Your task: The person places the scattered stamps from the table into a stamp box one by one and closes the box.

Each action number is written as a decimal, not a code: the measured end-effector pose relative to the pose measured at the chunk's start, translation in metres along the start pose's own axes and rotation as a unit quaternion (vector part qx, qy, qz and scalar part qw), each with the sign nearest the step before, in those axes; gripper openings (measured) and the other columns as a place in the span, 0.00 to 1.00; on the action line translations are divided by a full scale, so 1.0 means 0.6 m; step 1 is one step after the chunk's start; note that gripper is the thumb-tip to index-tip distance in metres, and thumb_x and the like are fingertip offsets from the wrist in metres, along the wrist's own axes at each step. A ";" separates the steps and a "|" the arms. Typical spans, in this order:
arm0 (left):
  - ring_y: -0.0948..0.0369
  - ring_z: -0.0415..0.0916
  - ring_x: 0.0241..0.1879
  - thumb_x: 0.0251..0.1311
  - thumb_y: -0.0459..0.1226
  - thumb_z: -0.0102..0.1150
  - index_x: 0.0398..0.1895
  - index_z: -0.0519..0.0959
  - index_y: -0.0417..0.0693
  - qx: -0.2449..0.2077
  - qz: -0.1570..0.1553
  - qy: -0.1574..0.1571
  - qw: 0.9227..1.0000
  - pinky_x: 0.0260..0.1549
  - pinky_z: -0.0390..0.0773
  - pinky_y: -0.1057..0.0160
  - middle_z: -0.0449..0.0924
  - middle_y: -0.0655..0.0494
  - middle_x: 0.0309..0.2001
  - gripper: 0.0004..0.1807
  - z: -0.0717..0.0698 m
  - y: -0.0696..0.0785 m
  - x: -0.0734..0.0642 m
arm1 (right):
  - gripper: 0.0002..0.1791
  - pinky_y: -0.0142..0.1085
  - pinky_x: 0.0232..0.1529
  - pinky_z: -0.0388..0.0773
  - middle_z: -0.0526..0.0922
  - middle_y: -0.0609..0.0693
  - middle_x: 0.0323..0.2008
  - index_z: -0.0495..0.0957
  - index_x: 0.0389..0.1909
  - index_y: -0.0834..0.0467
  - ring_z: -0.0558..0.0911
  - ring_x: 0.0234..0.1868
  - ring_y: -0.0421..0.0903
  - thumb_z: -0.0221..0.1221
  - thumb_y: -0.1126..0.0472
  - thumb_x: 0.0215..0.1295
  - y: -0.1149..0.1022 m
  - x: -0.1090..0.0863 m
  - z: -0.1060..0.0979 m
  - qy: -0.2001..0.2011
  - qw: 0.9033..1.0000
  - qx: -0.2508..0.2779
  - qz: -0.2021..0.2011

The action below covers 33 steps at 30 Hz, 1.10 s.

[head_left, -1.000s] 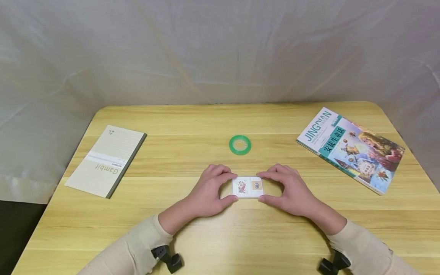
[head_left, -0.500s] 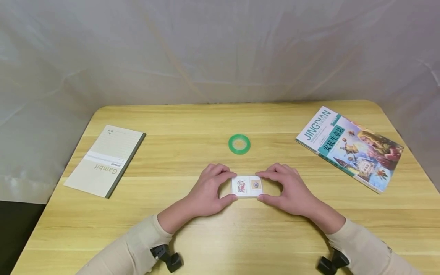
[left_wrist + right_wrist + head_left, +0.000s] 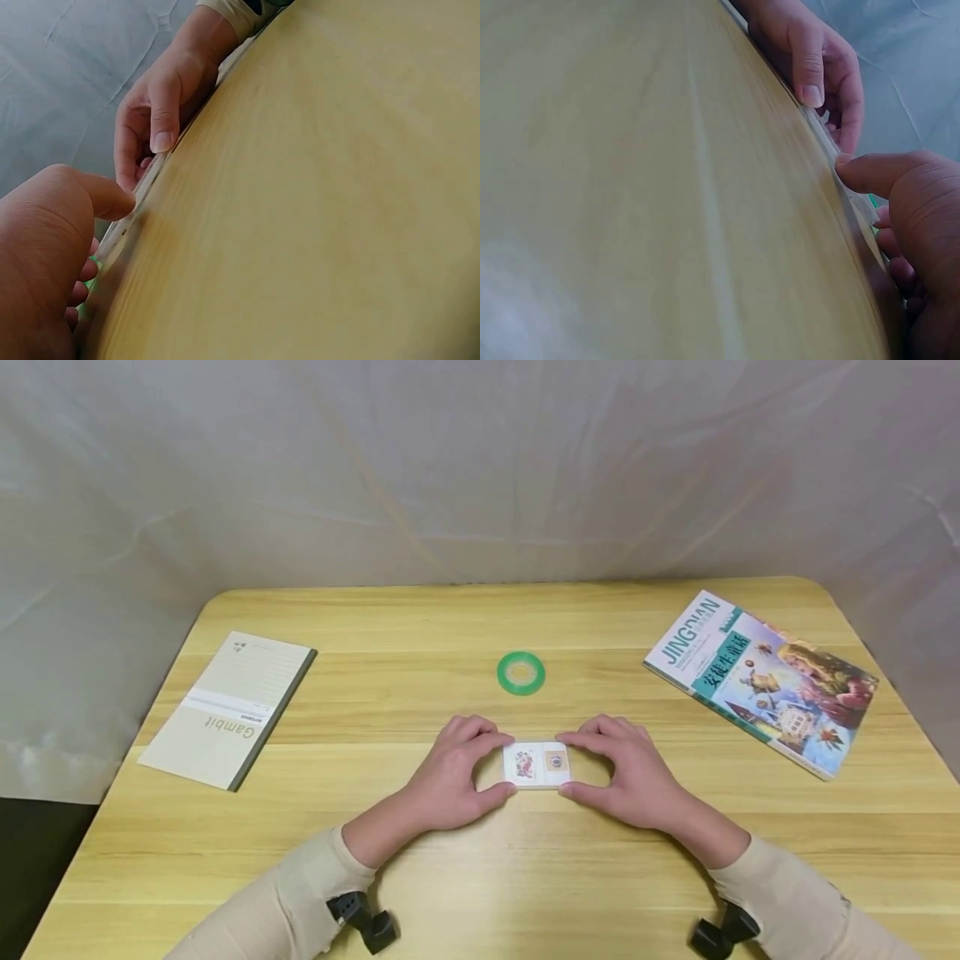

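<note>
A small flat white rectangular case (image 3: 536, 765) with two little pictures on its face lies at the table's middle, in front of a green roll of tape (image 3: 521, 673). My left hand (image 3: 455, 777) pinches its left end, thumb at the near corner and index finger at the far corner. Mirroring this, my right hand (image 3: 636, 774) pinches the right end by its two corners. Both wrist views look low along the wood, showing the case edge-on as a thin pale strip between the left hand (image 3: 45, 247) and right hand (image 3: 169, 97).
A beige notebook (image 3: 231, 710) with a dark spine lies at the left of the wooden table (image 3: 525, 893). On the right is a colourful storybook (image 3: 765, 685), set at a slant. Behind the table's far edge hangs a grey curtain (image 3: 480, 468).
The whole head view has shifted slightly, things appearing a few pixels up and left. Both hands keep the same pinch on the white case.
</note>
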<state>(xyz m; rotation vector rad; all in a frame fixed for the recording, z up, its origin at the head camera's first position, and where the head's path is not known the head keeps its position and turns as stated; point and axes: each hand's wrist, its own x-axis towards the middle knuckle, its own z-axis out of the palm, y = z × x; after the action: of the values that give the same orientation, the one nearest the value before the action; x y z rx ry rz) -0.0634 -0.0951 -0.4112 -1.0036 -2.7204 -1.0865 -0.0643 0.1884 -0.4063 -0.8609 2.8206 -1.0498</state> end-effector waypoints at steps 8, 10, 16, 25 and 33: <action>0.57 0.65 0.51 0.50 0.48 0.72 0.55 0.80 0.42 0.000 -0.004 0.003 1.000 0.52 0.68 0.55 0.73 0.55 0.50 0.30 0.002 0.000 -0.001 | 0.33 0.46 0.49 0.61 0.77 0.40 0.44 0.82 0.58 0.50 0.72 0.47 0.43 0.76 0.45 0.50 -0.001 -0.002 0.001 0.008 1.000 -0.002 0.002; 0.56 0.65 0.50 0.50 0.48 0.73 0.55 0.81 0.42 0.002 -0.003 0.006 1.000 0.52 0.68 0.55 0.73 0.55 0.50 0.30 0.002 0.000 0.001 | 0.33 0.46 0.48 0.61 0.76 0.40 0.44 0.82 0.58 0.50 0.71 0.47 0.43 0.76 0.45 0.50 0.000 -0.002 0.001 0.009 1.000 -0.006 -0.001; 0.56 0.65 0.50 0.50 0.48 0.72 0.54 0.81 0.42 0.002 -0.006 0.003 1.000 0.52 0.67 0.55 0.72 0.54 0.50 0.30 0.004 0.001 0.001 | 0.34 0.45 0.47 0.61 0.77 0.40 0.43 0.82 0.58 0.51 0.72 0.48 0.43 0.76 0.44 0.50 0.001 -0.002 0.002 0.005 1.000 -0.002 0.000; 0.56 0.64 0.51 0.49 0.48 0.73 0.55 0.81 0.41 0.005 -0.030 -0.007 1.000 0.52 0.67 0.56 0.71 0.54 0.51 0.31 0.003 0.007 0.004 | 0.36 0.48 0.52 0.61 0.77 0.39 0.43 0.82 0.59 0.52 0.72 0.48 0.43 0.76 0.42 0.48 0.004 -0.003 -0.003 -0.001 1.000 0.007 0.013; 0.55 0.63 0.55 0.50 0.52 0.71 0.64 0.76 0.39 0.011 -0.051 -0.013 0.999 0.55 0.68 0.54 0.69 0.52 0.56 0.40 -0.014 0.010 0.005 | 0.42 0.48 0.53 0.62 0.76 0.40 0.44 0.78 0.64 0.53 0.72 0.48 0.43 0.74 0.37 0.50 0.001 -0.001 -0.010 -0.017 1.000 0.015 0.019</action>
<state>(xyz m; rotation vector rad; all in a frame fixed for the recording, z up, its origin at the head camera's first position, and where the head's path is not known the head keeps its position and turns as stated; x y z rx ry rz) -0.0640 -0.0955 -0.4008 -0.8904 -2.8272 -1.0632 -0.0652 0.1924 -0.4022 -0.8105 2.7736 -1.0604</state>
